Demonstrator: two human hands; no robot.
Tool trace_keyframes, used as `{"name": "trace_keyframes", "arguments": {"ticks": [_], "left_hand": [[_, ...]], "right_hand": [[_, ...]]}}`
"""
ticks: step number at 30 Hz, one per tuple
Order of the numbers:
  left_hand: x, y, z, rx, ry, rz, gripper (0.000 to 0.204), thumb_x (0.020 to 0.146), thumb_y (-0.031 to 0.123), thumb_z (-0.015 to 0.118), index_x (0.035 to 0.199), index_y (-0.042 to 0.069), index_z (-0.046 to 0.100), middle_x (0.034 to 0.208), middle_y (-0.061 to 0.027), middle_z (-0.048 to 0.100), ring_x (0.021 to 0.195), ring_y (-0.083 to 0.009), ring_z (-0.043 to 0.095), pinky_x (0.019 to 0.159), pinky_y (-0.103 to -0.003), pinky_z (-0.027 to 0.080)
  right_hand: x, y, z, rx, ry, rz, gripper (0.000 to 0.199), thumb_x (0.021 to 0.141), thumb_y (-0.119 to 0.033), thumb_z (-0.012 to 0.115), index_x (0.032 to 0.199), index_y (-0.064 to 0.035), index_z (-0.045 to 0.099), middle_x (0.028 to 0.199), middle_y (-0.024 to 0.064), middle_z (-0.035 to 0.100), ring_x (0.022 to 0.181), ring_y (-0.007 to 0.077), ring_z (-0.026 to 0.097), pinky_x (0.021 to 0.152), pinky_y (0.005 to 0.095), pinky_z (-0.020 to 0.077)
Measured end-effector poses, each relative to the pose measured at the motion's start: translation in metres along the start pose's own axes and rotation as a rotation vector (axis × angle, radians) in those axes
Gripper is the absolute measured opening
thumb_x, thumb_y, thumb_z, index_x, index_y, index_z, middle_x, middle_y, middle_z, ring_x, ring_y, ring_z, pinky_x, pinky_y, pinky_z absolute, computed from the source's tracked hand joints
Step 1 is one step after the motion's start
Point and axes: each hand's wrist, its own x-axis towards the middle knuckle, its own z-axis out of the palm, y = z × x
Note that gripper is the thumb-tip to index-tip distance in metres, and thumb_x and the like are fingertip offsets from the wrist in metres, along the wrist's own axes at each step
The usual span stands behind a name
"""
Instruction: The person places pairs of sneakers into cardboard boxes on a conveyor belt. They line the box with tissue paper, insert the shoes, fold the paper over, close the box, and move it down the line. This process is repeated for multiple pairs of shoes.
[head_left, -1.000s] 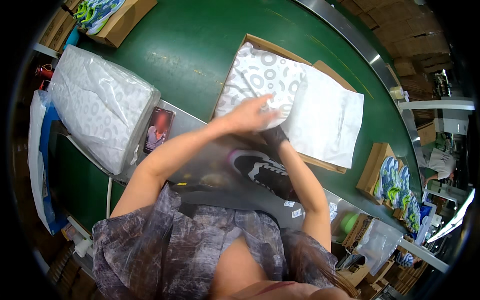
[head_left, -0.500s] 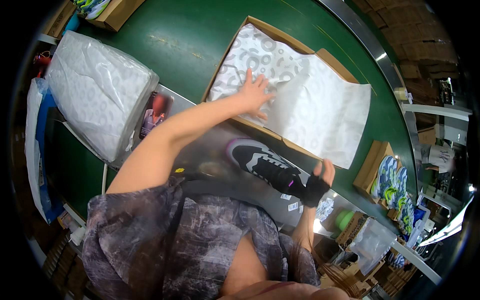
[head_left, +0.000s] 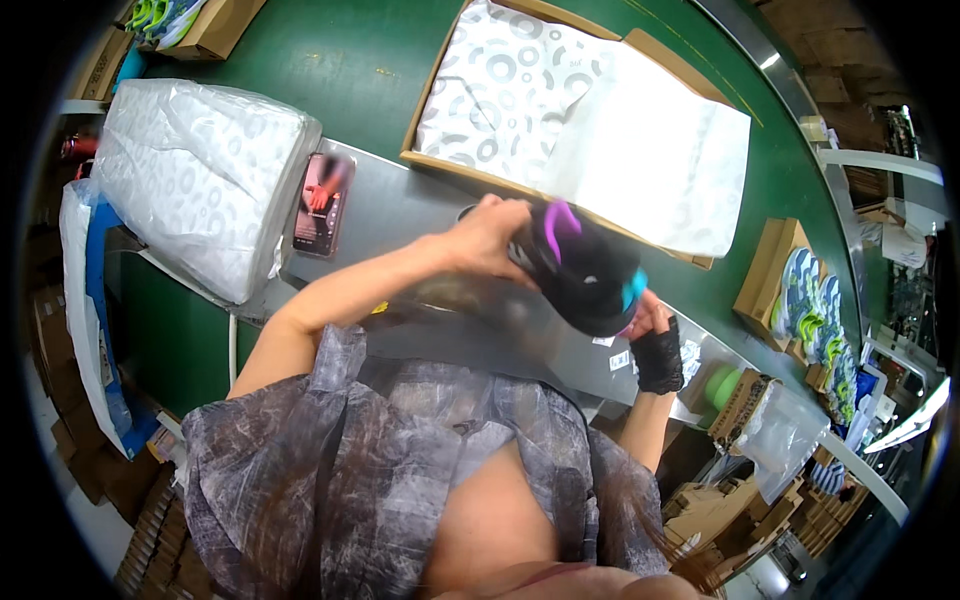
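Note:
A black sneaker (head_left: 583,272) with purple and turquoise accents is held up over the metal work surface, somewhat blurred. My left hand (head_left: 490,238) is closed around one end of it. At the other end my right hand (head_left: 648,318), with a black wrap (head_left: 659,358) at the wrist, grips the shoe; some of its fingers are hidden behind it. Just beyond the shoe sits an open cardboard box (head_left: 412,140) on the green surface. Patterned white tissue paper (head_left: 500,95) lines the box and spreads over its right edge.
To the left lies a plastic-wrapped stack of tissue paper (head_left: 205,185), with a phone (head_left: 322,205) beside it. Boxes of blue-and-green shoes stand at the right (head_left: 800,300) and far left (head_left: 170,25). Small white labels (head_left: 620,360) and a green round object (head_left: 721,385) are near my right hand.
My left hand has come off the tissue paper, back toward me, and taken hold of the sneaker. The sneaker has been lifted and turned between both hands. The box appears higher in view.

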Motion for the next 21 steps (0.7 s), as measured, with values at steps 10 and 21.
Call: {"name": "trace_keyframes", "arguments": {"ticks": [10, 21], "left_hand": [[-0.005, 0.038, -0.09, -0.437, 0.347, -0.062, 0.063, 0.056, 0.016, 0.081, 0.109, 0.0, 0.052, 0.103, -0.009, 0.059, 0.096, -0.0172, 0.055, 0.088, -0.031, 0.041], [0.131, -0.079, -0.053, -0.581, 0.388, -0.742, 0.081, 0.078, 0.054, 0.055, 0.119, -0.013, 0.034, 0.114, -0.0236, 0.046, 0.091, -0.0335, 0.056, 0.067, -0.043, 0.052]], "right_hand": [[0.04, -0.008, 0.049, 0.066, 0.143, -0.148, 0.028, 0.086, -0.012, 0.051, 0.11, 0.0019, 0.05, 0.097, 0.0159, 0.06, 0.08, 0.0174, 0.056, 0.071, 0.0301, 0.0468], [0.065, 0.042, 0.025, 0.083, 0.308, 0.092, 0.048, 0.085, -0.03, 0.055, 0.123, -0.0028, 0.041, 0.112, 0.014, 0.055, 0.093, 0.0186, 0.053, 0.074, 0.0323, 0.045]]}}
